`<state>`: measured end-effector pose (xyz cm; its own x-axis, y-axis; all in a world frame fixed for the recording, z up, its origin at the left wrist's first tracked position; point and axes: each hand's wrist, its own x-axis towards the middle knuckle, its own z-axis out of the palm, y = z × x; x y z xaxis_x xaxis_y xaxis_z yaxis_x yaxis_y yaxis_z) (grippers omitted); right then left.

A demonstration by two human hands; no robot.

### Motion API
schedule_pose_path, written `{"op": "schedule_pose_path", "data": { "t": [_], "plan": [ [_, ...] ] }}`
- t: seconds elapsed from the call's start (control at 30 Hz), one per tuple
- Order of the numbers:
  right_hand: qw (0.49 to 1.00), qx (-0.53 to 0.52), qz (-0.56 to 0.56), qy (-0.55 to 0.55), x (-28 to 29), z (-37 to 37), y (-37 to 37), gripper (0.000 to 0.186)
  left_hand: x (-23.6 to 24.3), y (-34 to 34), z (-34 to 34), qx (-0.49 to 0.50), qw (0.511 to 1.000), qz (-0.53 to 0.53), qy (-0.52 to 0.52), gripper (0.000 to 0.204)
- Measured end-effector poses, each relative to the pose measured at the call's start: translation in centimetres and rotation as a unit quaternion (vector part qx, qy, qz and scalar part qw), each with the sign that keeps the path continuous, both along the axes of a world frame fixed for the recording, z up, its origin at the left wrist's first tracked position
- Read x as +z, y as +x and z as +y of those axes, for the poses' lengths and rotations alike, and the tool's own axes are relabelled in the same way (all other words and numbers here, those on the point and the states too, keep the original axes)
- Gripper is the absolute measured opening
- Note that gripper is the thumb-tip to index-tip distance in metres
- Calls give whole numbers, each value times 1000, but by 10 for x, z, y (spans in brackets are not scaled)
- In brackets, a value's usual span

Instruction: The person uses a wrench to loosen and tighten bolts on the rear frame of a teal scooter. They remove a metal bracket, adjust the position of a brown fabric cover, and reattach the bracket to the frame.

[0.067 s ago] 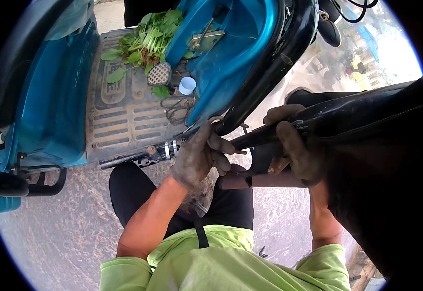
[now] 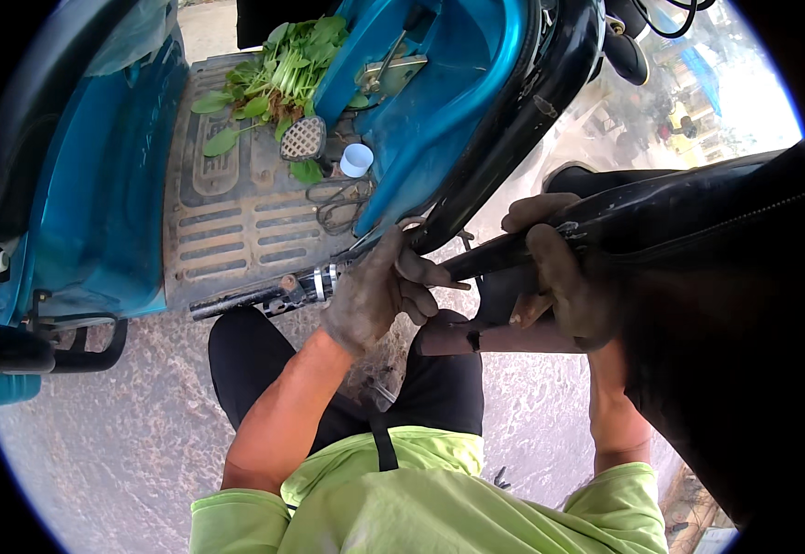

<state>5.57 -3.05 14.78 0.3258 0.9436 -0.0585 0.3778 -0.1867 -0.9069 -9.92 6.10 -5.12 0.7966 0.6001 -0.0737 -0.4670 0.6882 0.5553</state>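
Gloved right hand [image 2: 576, 286] clamped on a black tapered piece [image 2: 615, 214] at right, gloved left hand [image 2: 368, 300] curled at its left end, grip there unclear, leafy greens [image 2: 293, 74] on the scooter footboard [image 2: 245, 208], far left

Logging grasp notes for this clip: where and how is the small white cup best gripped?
Probably by its round rim, from above: the white cup has its top exposed, while the grid-faced pedal stands close on its left and the blue panel on its right.
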Motion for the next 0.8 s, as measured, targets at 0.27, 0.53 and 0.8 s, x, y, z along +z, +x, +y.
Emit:
{"op": "schedule_pose_path", "data": {
  "t": [0.27, 0.53, 0.8],
  "plan": [
    [999, -8, -20, 43, -4, 2, 0, 20, 18, 8, -6, 73, 995, 58, 19, 57],
    [994, 15, -78, 69, -11, 1, 9, 21, 34, 28, -15, 125, 987, 78, -69, 47],
    [994, 17, -94, 54, -6, 0, 7, 19, 47, -13, 15, 157, 834, 328, 416, 41]
  ]
}}
